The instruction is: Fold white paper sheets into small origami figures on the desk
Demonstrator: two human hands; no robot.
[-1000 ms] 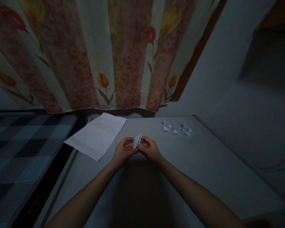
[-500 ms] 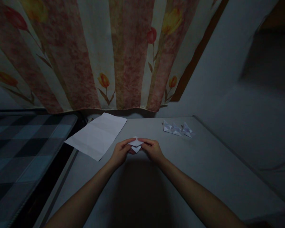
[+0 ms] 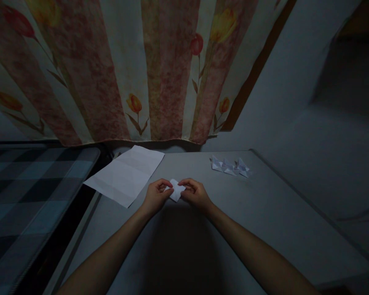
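The pale grey tabletop [image 3: 264, 229] spread out in front of me, with a dark, soft-edged shadow [image 3: 184, 254] lying on its near part, between my forearms. To my left, past the table's side and a black gap, lay a mattress [image 3: 33, 213] checked in blue, grey and black. On the left of the table a large white sheet of paper [image 3: 126, 176], faintly creased, was set at a slant, its left corner jutting out past the edge. Farther back on the right, three small, pointed pieces of folded white paper [image 3: 229, 167] sat close together in a row. Behind the table hung a cloth curtain [image 3: 166, 73] striped in dusky red, cream and ochre and printed with tulips, a brown strip [image 3: 255, 73] slanting along its right side. The dim bluish-grey wall [image 3: 273, 102] rose beyond, and the boxy dark shape [image 3: 350, 73] at upper right was too murky for me to identify.

My bare forearms came in from either side below and converged over the middle of the table. Nearly meeting there, my left hand [image 3: 158, 196] and right hand [image 3: 197, 194] gripped a small folded piece of white paper [image 3: 176, 190] by its opposite sides, each pinching between thumb and forefinger, the other fingers curled beneath.
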